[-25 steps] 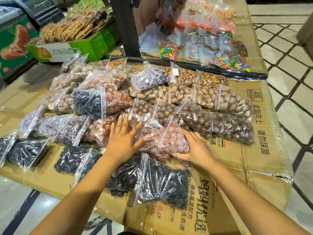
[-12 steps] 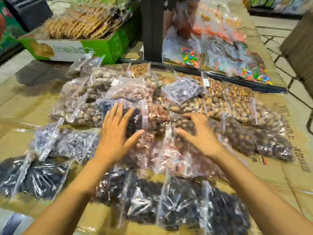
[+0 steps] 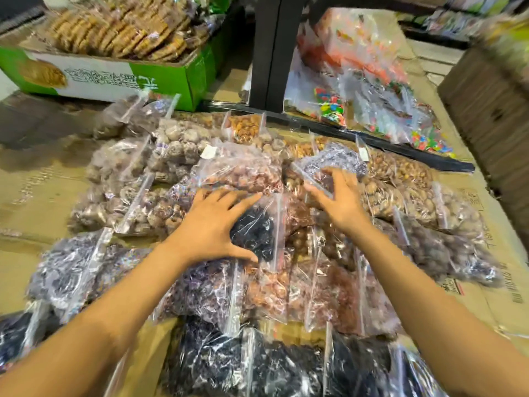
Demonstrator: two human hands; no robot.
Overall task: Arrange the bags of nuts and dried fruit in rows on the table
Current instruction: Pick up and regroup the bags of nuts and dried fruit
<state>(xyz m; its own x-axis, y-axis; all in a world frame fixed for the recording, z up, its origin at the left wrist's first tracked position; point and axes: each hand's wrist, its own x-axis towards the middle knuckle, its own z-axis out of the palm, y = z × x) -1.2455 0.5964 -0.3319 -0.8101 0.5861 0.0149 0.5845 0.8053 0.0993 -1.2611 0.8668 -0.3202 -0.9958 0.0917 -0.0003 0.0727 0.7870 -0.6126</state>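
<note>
Arrangement partly complete: bags of nuts and dried fruit cover the table, centre unsettled.
Rows read fairly well toward the left, right and near edges. In the middle the bags overlap and lie askew, so straightening appears outstanding. The left hand lies flat, fingers spread, on a dark fruit bag. The right hand, fingers apart and straight, touches a purple-tinted bag toward the far edge. Blur obscures the contents, and the near-edge bags are cut off.

Bare left forearm, bare right forearm, bare left hand, bare right hand, outlines softly blurred
</note>
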